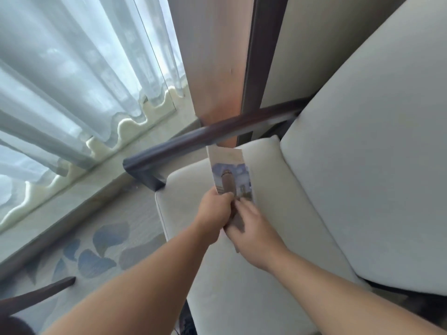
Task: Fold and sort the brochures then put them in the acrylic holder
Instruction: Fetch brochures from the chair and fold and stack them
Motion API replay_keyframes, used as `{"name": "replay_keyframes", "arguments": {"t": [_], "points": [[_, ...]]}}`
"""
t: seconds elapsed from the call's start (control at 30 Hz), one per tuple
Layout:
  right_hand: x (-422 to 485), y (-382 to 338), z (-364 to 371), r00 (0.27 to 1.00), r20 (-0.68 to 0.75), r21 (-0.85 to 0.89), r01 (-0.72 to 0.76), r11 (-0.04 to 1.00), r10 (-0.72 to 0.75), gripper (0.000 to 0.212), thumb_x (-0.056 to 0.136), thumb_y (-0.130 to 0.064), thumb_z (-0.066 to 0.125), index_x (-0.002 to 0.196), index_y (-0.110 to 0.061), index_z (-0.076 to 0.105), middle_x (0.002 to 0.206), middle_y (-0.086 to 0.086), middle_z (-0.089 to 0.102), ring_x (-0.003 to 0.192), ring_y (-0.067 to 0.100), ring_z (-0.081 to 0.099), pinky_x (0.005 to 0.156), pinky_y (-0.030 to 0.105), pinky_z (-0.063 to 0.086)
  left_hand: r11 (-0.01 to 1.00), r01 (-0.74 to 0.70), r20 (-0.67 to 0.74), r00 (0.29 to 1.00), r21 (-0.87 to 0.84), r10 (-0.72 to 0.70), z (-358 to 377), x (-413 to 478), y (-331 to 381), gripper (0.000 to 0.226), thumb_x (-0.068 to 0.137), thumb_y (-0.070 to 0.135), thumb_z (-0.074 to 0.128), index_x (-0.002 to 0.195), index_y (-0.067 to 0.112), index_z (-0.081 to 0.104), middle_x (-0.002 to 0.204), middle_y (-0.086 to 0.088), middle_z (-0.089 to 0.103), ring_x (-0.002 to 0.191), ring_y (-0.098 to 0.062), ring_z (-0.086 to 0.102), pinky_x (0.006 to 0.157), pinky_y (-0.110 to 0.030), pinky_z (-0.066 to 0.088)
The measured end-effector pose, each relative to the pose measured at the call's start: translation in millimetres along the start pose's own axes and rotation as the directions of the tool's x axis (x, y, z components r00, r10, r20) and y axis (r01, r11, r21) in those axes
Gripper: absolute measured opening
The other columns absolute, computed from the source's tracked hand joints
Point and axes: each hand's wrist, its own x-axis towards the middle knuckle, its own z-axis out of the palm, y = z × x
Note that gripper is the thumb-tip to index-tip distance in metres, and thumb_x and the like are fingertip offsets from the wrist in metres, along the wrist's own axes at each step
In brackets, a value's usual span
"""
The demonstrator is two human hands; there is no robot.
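A narrow printed paper brochure [229,170] is being pinched by left hand [214,210] fingers. It is being gripped by the right hand [251,228].

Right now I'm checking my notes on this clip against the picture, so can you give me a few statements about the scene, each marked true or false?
1. Both the left hand and the right hand hold the brochure. True.
2. The brochure lies flat on the seat cushion. False: it is held up above the cushion, gripped at its lower end.
3. The face of the brochure that we see carries a printed picture. True.
4. The curtains hang on the person's right. False: they hang on the left, beyond the chair's dark wooden armrest.
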Motion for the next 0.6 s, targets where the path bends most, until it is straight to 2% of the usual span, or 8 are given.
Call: {"name": "replay_keyframes", "arguments": {"t": [0.03,0.1,0.17,0.23,0.3,0.4,0.5,0.6], "points": [[0,-5,-15,0.998,-0.07,0.049,-0.007,0.999,0.01,0.049,0.089,-0.038,0.06,0.136,-0.028,0.048,0.137,-0.007,0.048,0.13,0.015,0.046,0.105,0.037,0.041,0.999,0.003,0.009,1.0,-0.033,-0.002,-4,-7,12,0.021,0.092,0.002,0.049,0.093,0.006,0.07,0.089,-0.014,0.076,0.086,-0.034,0.071,0.079,-0.043,0.059],[2,-14,-50,0.969,-0.211,0.159,-0.098,0.982,0.131,0.061,0.087,-0.045,0.065,0.141,-0.025,0.045,0.134,-0.007,0.047,0.125,0.01,0.046,0.103,0.03,0.039,0.995,0.011,0.084,0.996,-0.103,-0.003,-14,-24,37,0.019,0.095,0.002,0.049,0.094,0.007,0.068,0.085,-0.01,0.077,0.079,-0.029,0.073,0.071,-0.039,0.06],[4,-27,-85,0.951,-0.144,0.373,-0.205,0.905,0.275,0.065,0.085,-0.051,0.066,0.14,-0.024,0.045,0.134,-0.004,0.053,0.121,0.016,0.054,0.103,0.037,0.044,0.989,0.009,0.184,0.983,-0.144,0.018,-21,-42,60,0.017,0.095,0.004,0.052,0.103,0.005,0.066,0.093,-0.013,0.076,0.082,-0.03,0.073,0.074,-0.04,0.06],[1,-37,-111,0.958,0.027,0.591,-0.247,0.768,0.287,0.04,0.091,-0.044,0.063,0.125,-0.024,0.06,0.124,0.005,0.068,0.106,0.026,0.069,0.095,0.047,0.053,0.989,-0.008,0.273,0.961,-0.148,0.049,-26,-61,78,0.017,0.095,0.006,0.053,0.107,0.004,0.065,0.099,-0.015,0.075,0.085,-0.031,0.073,0.073,-0.04,0.06],[-8,-53,-128,0.967,0.06,0.634,-0.23,0.738,0.249,0.017,0.097,-0.028,0.058,0.106,-0.018,0.068,0.105,0.009,0.075,0.094,0.031,0.072,0.09,0.05,0.056,0.994,-0.052,0.293,0.953,-0.099,0.079,-25,-81,93,0.017,0.095,0.007,0.054,0.109,0.003,0.064,0.099,-0.016,0.074,0.086,-0.032,0.072,0.071,-0.038,0.059],[-20,-76,-144,0.97,-0.006,0.653,-0.179,0.736,0.242,0.014,0.099,-0.015,0.052,0.1,-0.012,0.066,0.1,0.016,0.074,0.087,0.034,0.071,0.084,0.052,0.057,0.979,-0.194,0.114,0.976,0.062,0.186,-18,-111,114,0.017,0.092,0.011,0.062,0.108,0.005,0.065,0.103,-0.016,0.074,0.091,-0.032,0.072,0.076,-0.04,0.06],[-30,-101,-154,0.981,-0.033,0.675,-0.12,0.728,0.193,0.017,0.1,-0.011,0.049,0.106,-0.013,0.065,0.105,0.019,0.072,0.093,0.04,0.07,0.085,0.059,0.056,0.922,-0.314,-0.133,0.928,0.227,0.349,-21,-137,131,0.028,0.083,0.028,0.071,0.107,0.018,0.061,0.094,-0.002,0.071,0.085,-0.02,0.071,0.077,-0.039,0.059],[-41,-130,-152,0.995,-0.014,0.666,-0.063,0.743,0.097,0.02,0.101,-0.009,0.047,0.108,-0.013,0.065,0.111,0.021,0.07,0.098,0.04,0.068,0.089,0.06,0.054,0.961,-0.269,-0.133,0.952,0.069,0.276,-41,-163,143,0.061,0.068,0.037,0.068,0.124,0.018,0.054,0.11,-0.009,0.067,0.096,-0.027,0.069,0.088,-0.048,0.057]]}}
